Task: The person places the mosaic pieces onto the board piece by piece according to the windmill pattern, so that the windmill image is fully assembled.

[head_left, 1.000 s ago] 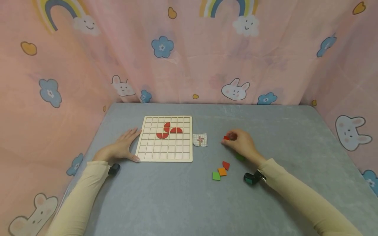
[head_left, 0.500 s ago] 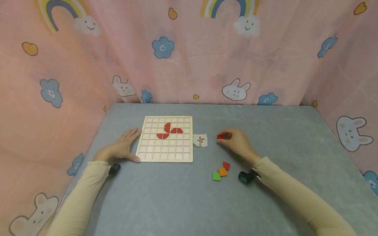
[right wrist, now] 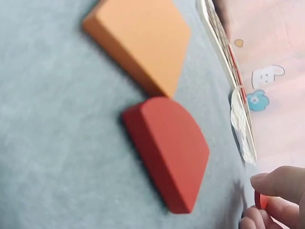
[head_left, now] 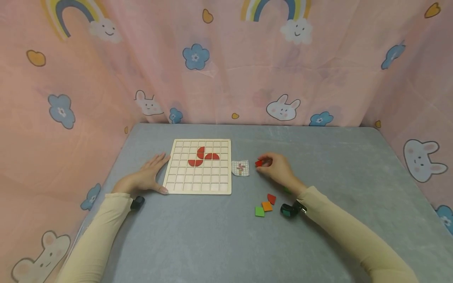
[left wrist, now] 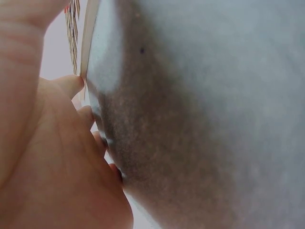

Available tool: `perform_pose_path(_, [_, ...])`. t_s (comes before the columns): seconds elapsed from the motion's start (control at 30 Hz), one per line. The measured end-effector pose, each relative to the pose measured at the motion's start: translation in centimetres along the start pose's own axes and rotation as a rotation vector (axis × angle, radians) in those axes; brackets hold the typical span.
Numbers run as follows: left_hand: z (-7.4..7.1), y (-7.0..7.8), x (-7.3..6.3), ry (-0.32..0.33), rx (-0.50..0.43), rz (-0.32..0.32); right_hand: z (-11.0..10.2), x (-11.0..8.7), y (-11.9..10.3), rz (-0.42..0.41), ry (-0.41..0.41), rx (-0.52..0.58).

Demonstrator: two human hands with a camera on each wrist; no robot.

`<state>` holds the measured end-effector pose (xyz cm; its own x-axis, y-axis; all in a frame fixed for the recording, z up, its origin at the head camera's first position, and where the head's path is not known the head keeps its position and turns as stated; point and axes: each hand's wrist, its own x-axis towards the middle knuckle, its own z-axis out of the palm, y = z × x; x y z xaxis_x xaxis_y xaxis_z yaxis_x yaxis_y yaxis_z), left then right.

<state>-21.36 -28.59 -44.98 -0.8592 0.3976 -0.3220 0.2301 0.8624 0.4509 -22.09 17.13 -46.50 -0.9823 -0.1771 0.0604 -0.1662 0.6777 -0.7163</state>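
Observation:
My right hand [head_left: 277,169] pinches a small red tile [head_left: 259,163] between thumb and fingertips, just right of the pattern card [head_left: 240,168]. In the right wrist view that red tile [right wrist: 260,199] shows between thumb and finger. My left hand [head_left: 146,177] rests spread at the left edge of the wooden grid board [head_left: 198,186], fingers straight and the thumb at its near corner. Several red quarter-round tiles [head_left: 212,157] lie on the board as part of a pinwheel shape. The left wrist view shows mostly the left hand [left wrist: 62,157] and table.
Nearer me on the grey table [head_left: 212,239] lie a loose red tile [head_left: 271,199], an orange tile [head_left: 267,206] and a light green tile [head_left: 260,212]. A darker green piece [head_left: 287,190] peeks out under the right wrist. A printed curtain [head_left: 226,78] hangs behind the table.
My right hand has moved left toward the pattern card, carrying the red tile. The left hand stays at the board's edge, and the tiles on the board have not moved.

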Motion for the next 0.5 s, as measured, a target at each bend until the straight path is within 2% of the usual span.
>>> perform_pose_path(0.5, [0.2, 0.2, -0.1, 0.006, 0.007, -0.004, -0.1, 1.1, 0.4, 0.041, -0.112, 0.151])
